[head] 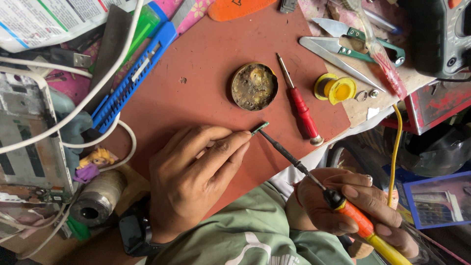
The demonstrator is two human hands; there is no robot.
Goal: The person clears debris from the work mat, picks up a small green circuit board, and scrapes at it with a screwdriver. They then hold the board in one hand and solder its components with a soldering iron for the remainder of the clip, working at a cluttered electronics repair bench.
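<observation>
**Small green part pinched at the iron's tip**

The right hand (353,211) grips the soldering iron (314,181) by its orange handle. The left hand (196,172) pinches a tiny green part (260,128) at its near end, just beyond the fingertips. It looks light, stiff and likely hot where the tip meets it. A flux tin (254,86) sits beyond.

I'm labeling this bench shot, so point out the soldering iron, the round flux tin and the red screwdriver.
soldering iron (294,160): head view, on its dark shaft, held by the right hand (343,206).
round flux tin (254,86): head view, middle of its crusted contents.
red screwdriver (301,109): head view, on the red handle.
</observation>
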